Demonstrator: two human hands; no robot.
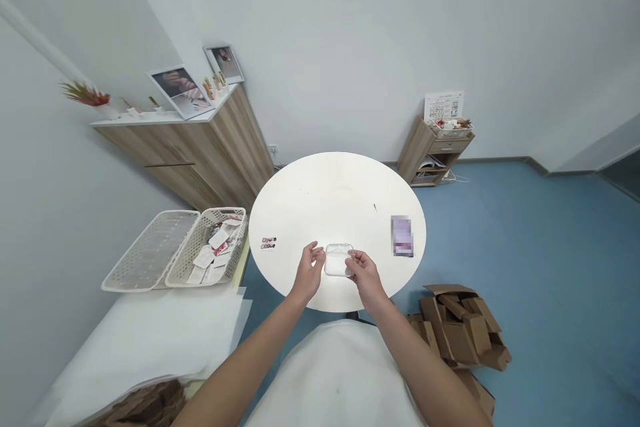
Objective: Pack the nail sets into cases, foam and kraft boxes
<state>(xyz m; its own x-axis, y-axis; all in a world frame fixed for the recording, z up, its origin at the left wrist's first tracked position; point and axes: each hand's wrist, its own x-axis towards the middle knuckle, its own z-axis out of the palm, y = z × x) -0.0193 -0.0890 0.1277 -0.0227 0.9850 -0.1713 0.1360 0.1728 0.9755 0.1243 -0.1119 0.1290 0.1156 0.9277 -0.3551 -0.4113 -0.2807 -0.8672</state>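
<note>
A small clear plastic case [335, 267] with rounded corners is at the near middle of the round white table [334, 190]. My right hand [365, 275] pinches its right side between thumb and fingers; a see-through edge shows by the fingertips. At the left side of the case is my left hand [309, 271], fingers curved and apart, with nothing visible in it. Whether its fingertips touch the case is hard to tell. On the table's left lies a set of dark reddish press-on nails [269, 243]. A blurred purple packet [402, 236] lies on the right.
A tiny dark stick [375, 207] lies on the table. To the left, a white basket [173, 273] of small packets stands beside its lid [150, 250]. Open cardboard boxes [463, 340] are on the floor at right. Behind are a wooden cabinet [235, 140] and a small shelf [415, 147].
</note>
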